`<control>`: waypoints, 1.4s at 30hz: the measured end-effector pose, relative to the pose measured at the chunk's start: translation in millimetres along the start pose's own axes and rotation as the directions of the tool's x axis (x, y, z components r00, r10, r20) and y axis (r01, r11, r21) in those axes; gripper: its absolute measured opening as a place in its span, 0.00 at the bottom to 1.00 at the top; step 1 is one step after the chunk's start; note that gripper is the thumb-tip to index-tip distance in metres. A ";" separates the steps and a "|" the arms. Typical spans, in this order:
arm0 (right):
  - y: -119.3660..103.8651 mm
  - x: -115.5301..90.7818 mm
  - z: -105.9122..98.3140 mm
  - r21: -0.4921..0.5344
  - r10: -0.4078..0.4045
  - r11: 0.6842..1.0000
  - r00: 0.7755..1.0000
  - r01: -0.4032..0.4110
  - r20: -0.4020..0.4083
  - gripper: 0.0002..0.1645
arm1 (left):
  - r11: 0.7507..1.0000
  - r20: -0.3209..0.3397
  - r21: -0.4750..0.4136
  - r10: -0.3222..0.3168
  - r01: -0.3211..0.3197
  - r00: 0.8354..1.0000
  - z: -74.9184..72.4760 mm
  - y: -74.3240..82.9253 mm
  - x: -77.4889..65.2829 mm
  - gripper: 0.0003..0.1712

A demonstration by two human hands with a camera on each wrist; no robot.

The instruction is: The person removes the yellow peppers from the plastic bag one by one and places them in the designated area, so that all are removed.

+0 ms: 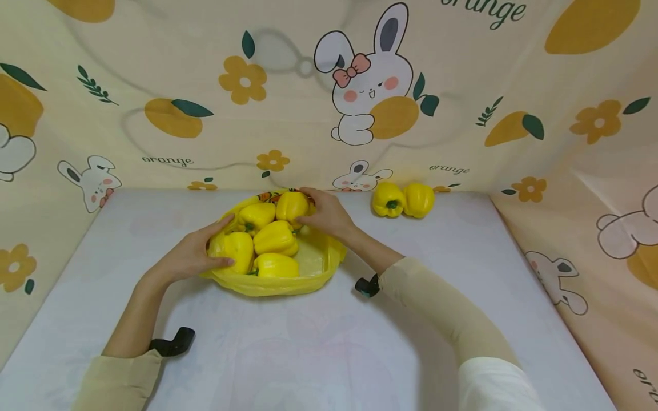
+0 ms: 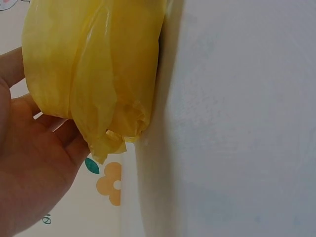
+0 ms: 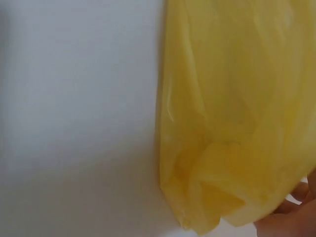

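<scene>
A yellow plastic bag (image 1: 308, 282) sits on the table with its mouth spread wide, and several yellow bell peppers (image 1: 276, 238) lie inside it. My left hand (image 1: 187, 256) grips the bag's left side, thumb over the rim beside the leftmost pepper (image 1: 239, 251) and fingers along the outside. At the back right of the rim, my right hand (image 1: 329, 214) holds the bag, its thumb by the rearmost pepper (image 1: 292, 205). Both wrist views show the bag's outer wall, folded and crumpled, with fingers behind it; the peppers are hidden there.
Two more yellow bell peppers (image 1: 388, 200) stand side by side at the back right of the white table (image 1: 319, 354). A cream cloth (image 1: 288, 131) printed with rabbits and oranges hangs behind and at both sides. Black wrist cameras (image 1: 177, 341) jut from both sleeves.
</scene>
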State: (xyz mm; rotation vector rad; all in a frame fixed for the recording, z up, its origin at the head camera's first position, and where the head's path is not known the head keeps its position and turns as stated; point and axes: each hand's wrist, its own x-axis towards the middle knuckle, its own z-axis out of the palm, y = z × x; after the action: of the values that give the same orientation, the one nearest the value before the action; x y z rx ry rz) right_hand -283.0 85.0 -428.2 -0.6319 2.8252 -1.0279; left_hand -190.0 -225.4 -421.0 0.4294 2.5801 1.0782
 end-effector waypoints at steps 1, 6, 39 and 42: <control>-0.6 0.4 1.5 -0.007 0.005 1.000 1.000 -0.005 0.000 0.45 | 1.000 0.000 0.001 -0.002 0.002 1.000 0.3 -0.1 0.2 0.56; -0.5 3.4 7.5 -0.048 0.017 0.999 1.000 -0.016 0.015 0.49 | 1.000 -0.006 0.003 -0.009 0.009 1.000 1.6 -1.6 0.2 0.56; 8.7 -12.7 -18.1 0.067 -0.010 0.998 0.998 0.014 -0.063 0.51 | 1.000 -0.032 -0.009 0.005 -0.006 0.999 1.1 0.0 -1.7 0.61; 10.7 -15.7 -24.0 0.114 -0.003 0.993 0.998 0.009 -0.058 0.51 | 1.000 -0.031 -0.009 0.000 0.000 1.000 0.3 -0.4 -2.0 0.61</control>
State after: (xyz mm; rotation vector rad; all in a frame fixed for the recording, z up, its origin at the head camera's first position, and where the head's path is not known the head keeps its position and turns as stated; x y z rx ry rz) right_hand -277.3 113.1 -417.6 -0.6092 2.7888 -1.2175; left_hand -188.1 -226.2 -421.2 0.4135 2.6012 1.1040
